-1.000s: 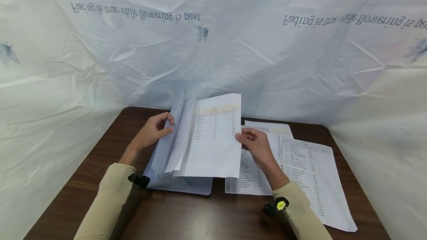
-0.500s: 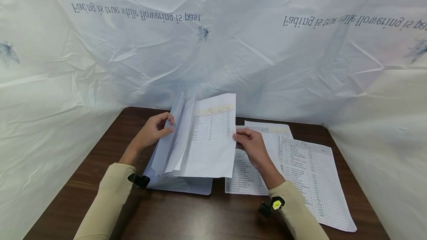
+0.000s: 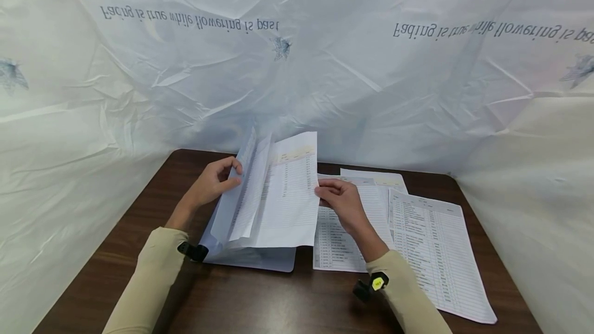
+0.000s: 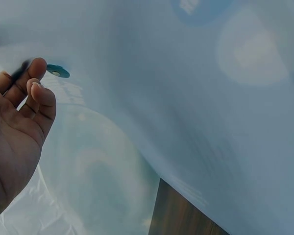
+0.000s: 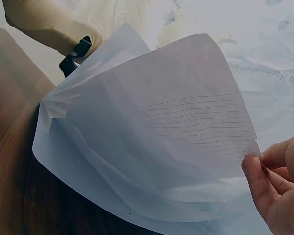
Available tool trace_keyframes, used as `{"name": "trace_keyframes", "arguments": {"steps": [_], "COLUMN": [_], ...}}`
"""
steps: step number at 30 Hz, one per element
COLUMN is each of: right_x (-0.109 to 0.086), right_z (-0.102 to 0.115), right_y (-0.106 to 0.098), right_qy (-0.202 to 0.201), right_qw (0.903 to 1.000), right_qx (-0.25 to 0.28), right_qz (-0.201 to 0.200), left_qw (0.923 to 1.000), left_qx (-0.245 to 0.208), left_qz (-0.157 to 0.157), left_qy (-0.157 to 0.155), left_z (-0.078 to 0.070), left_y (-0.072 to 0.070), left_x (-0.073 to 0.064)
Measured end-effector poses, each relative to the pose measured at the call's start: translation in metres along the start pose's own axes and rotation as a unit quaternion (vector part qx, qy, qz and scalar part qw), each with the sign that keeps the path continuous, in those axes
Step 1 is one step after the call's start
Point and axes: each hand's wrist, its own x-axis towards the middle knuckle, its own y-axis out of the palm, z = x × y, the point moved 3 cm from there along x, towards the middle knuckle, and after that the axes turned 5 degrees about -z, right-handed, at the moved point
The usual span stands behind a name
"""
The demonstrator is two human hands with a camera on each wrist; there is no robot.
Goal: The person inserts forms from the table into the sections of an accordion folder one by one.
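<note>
A bluish translucent plastic folder (image 3: 274, 261) stands spread on the table, its cover raised at the left. My left hand (image 3: 209, 184) holds that cover by the edge, thumb and curled fingers about it. A teal snap button (image 4: 58, 71) shows beside those fingertips in the left wrist view. Thumb and fingers of my right hand (image 3: 342, 202) pinch the right edge of a printed sheet (image 3: 290, 210), which is tilted up over the folder. Another printed sheet (image 3: 250, 200) stands raised between it and the cover. The right wrist view shows the sheet's ruled lines (image 5: 201, 122) and its bent upper corner.
Several printed sheets (image 3: 429, 251) lie overlapping on the right of the dark wooden table (image 3: 260, 303). A white plastic sheet (image 3: 325, 66) with printed lettering hangs round the table's back and sides.
My right hand has moved left, bringing the sheet's right edge over toward the folder. The left hand and the raised cover have stayed in place.
</note>
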Motion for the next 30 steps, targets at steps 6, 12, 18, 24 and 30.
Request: {"name": "trace_keyframes", "arguments": {"steps": [6, 12, 18, 24, 30], "right_x": [0.002, 0.003, 0.004, 0.004, 0.004], "right_z": [-0.002, -0.002, -0.004, -0.004, -0.004], "right_y": [0.006, 0.012, 0.020, 0.028, 0.036], "right_qy": [0.000, -0.002, 0.001, -0.002, -0.017], "right_qw": [1.0000, 1.0000, 0.9998, 0.9996, 0.9991], "right_qx": [-0.009, -0.004, 0.000, 0.006, -0.001], "right_qz": [0.000, 0.004, 0.018, 0.028, 0.039], "left_qw": [1.0000, 1.0000, 1.0000, 1.0000, 1.0000], "left_qx": [0.007, 0.001, 0.002, 0.003, 0.002], "left_qz": [-0.002, -0.003, -0.003, -0.004, -0.003], "left_qy": [0.001, 0.005, 0.004, 0.005, 0.004], "left_z": [0.000, -0.001, -0.001, 0.000, -0.001], "left_y": [0.000, 0.001, 0.001, 0.000, 0.000], "left_x": [0.000, 0.000, 0.001, 0.000, 0.000]}}
